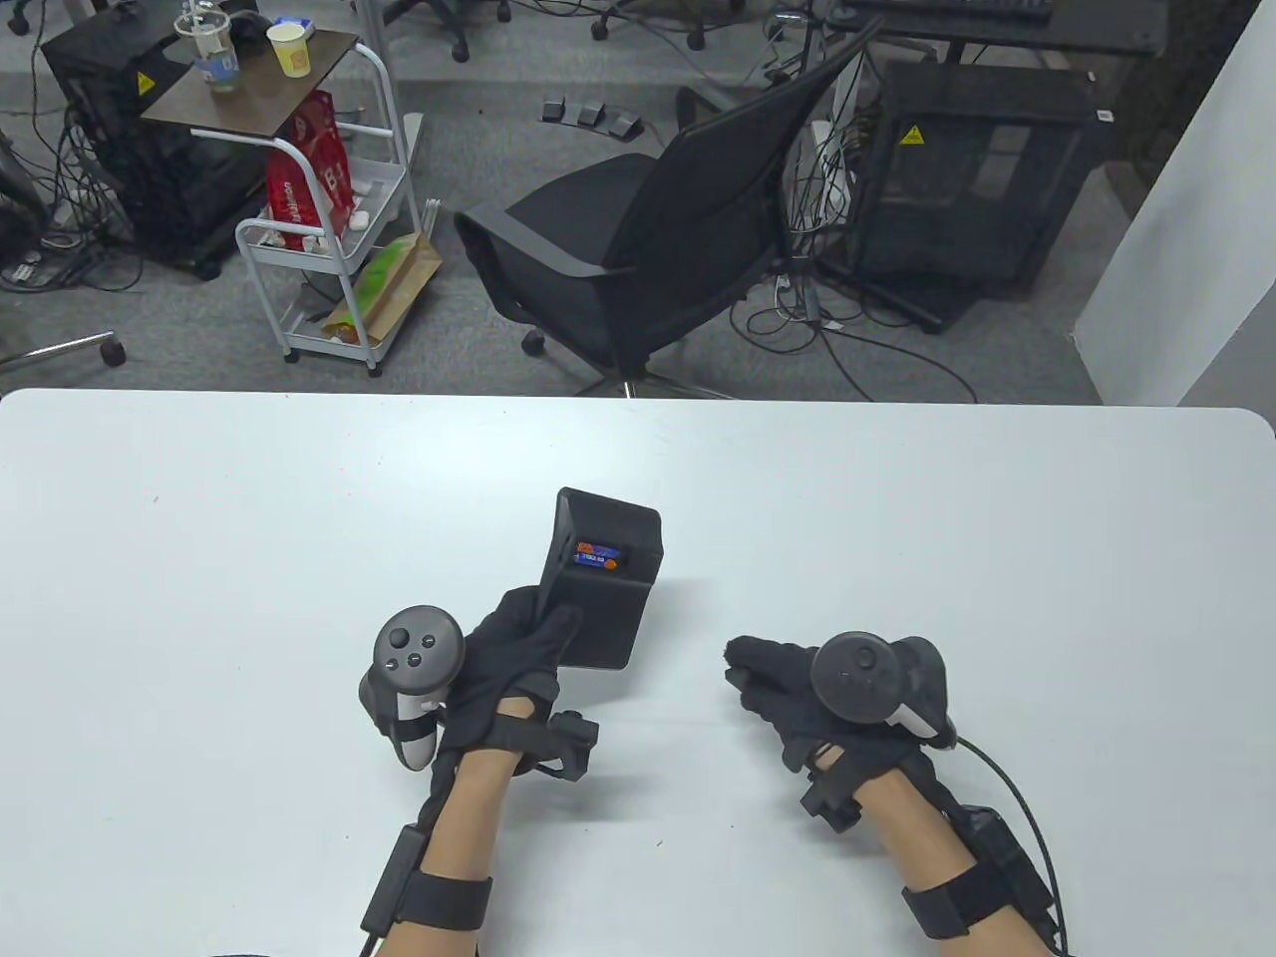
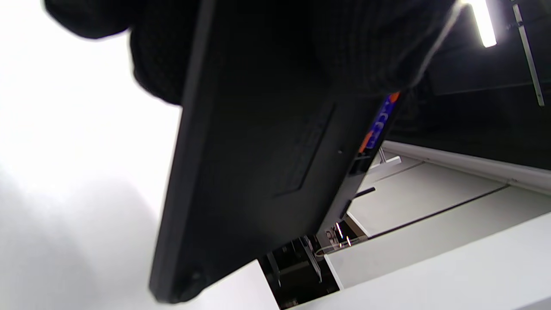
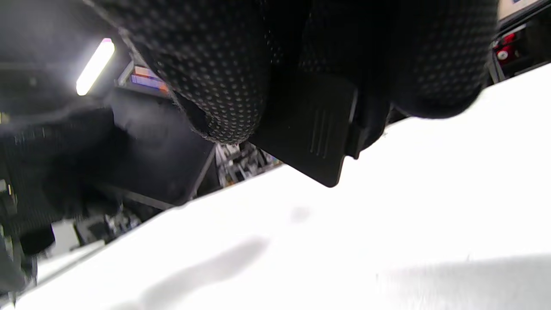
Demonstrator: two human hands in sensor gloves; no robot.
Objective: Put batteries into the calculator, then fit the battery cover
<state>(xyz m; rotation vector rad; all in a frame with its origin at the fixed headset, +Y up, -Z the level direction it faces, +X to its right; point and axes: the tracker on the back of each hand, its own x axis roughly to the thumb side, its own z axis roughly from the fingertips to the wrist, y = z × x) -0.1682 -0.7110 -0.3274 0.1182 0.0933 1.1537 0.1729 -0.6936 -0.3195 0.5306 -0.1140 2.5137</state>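
Showing battery cover [image 3: 314, 137] in R hand [image 3: 241, 64]

battery cover [image 3: 316, 137]: upper part hidden behind right hand [image 3: 224, 64] fingers | calculator [image 2: 258, 163]: top end covered by left hand [image 2: 366, 43], battery [image 2: 379, 122] label unreadable | table view: cover not visible

Behind the white worktop [image 1: 897, 518] stands a black office chair [image 1: 648, 239] on the grey carpet. To the far left is a white trolley [image 1: 329, 249] with a brown top; a paper cup [image 1: 289, 48] and a plastic cup [image 1: 207, 45] stand on it. A red bag [image 1: 311, 174] sits on its middle shelf. A black cabinet [image 1: 977, 169] stands at the right, with cables [image 1: 847, 339] on the floor near it.
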